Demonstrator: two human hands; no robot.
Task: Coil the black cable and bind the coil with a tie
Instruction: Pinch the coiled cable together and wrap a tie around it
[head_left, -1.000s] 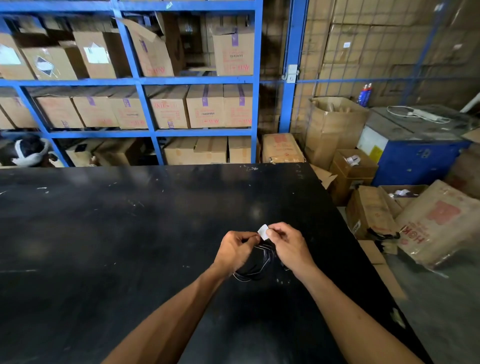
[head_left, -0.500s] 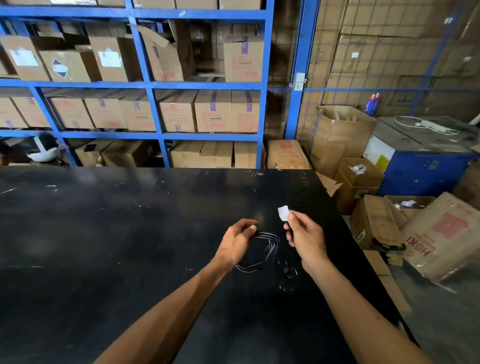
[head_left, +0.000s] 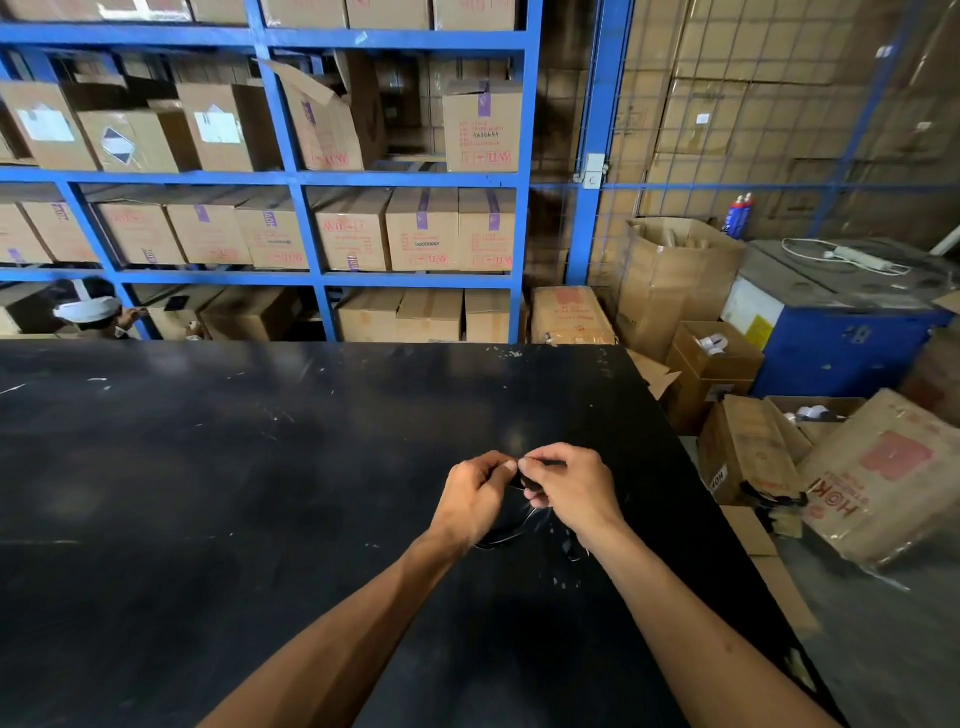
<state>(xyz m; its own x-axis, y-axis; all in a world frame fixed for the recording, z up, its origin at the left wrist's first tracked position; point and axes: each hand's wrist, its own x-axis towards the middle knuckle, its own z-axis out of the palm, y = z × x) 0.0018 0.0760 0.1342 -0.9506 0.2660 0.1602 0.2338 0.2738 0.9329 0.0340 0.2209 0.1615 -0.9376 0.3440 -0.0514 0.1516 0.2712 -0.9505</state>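
A thin black cable coil lies on the black table, mostly hidden under my hands; only its lower loops show between the wrists. My left hand and my right hand meet fingertip to fingertip above the top of the coil, both pinched on it. The small white tie seen earlier is hidden inside the fingers. A short dark piece lies on the table just right of the coil.
The table's right edge runs close beside my right hand. Open cardboard boxes crowd the floor to the right, with a blue machine behind them. Blue shelving full of cartons stands beyond the far edge. A person's head shows at far left.
My right hand, which had lifted away to the right holding the white tie, has come back to the left hand over the coil. The tie is no longer visible.
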